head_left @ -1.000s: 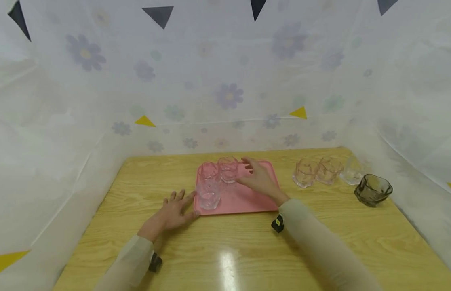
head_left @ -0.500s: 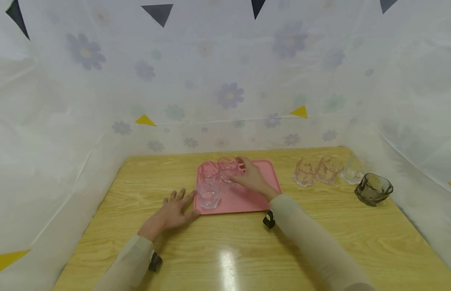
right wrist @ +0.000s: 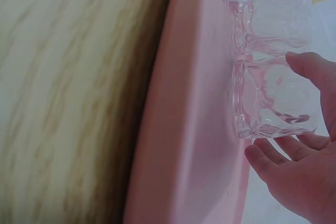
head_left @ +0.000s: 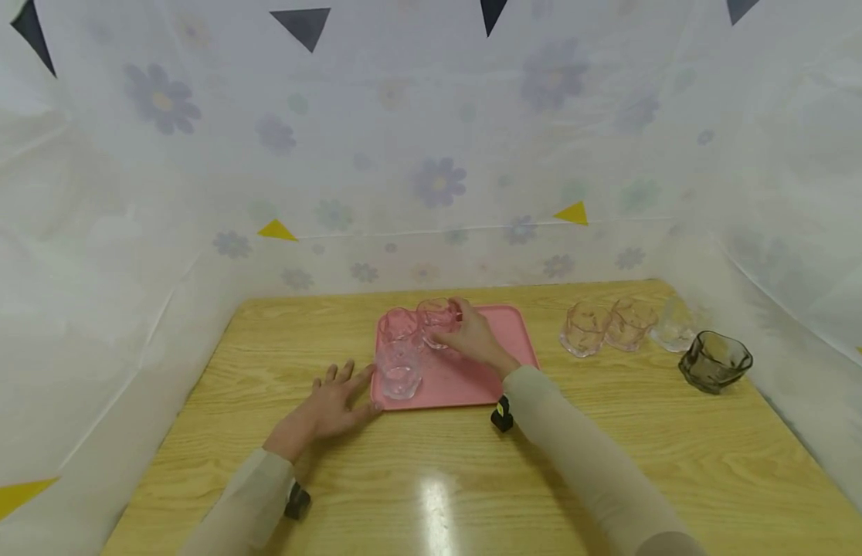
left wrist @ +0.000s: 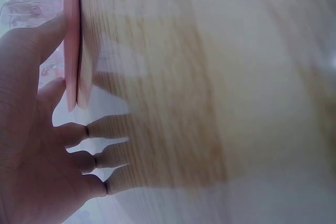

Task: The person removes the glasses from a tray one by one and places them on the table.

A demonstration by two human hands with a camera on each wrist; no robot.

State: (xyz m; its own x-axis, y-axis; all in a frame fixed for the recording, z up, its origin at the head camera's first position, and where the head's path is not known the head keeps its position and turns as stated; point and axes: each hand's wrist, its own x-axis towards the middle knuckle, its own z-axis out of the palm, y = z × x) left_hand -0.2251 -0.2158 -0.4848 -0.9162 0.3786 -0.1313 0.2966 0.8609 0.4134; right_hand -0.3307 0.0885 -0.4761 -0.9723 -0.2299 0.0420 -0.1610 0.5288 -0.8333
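Note:
On the pink tray (head_left: 473,386) stand three faceted glasses. The back right glass (head_left: 436,318) looks pink-tinted; my right hand (head_left: 473,337) holds it from the right, thumb on the near side and fingers around the far side. In the right wrist view, that glass (right wrist: 275,98) is upright between thumb and fingers. Beside it on the left stands another pinkish glass (head_left: 399,324), and in front of that a clear glass (head_left: 400,380). My left hand (head_left: 328,405) lies at the tray's front left corner, fingers spread, thumb and index fingertips at the tray edge (left wrist: 71,66).
On the right of the wooden table (head_left: 431,471) stand two amber-pink glasses, one nearer (head_left: 584,330) and another glass (head_left: 629,324) behind it, then a clear glass (head_left: 673,328) and a dark smoky glass (head_left: 712,363). White flowered cloth (head_left: 438,247) walls in the table.
My right hand has moved left across the tray, and its fingers have come around the back right glass. The left hand stays at the tray corner.

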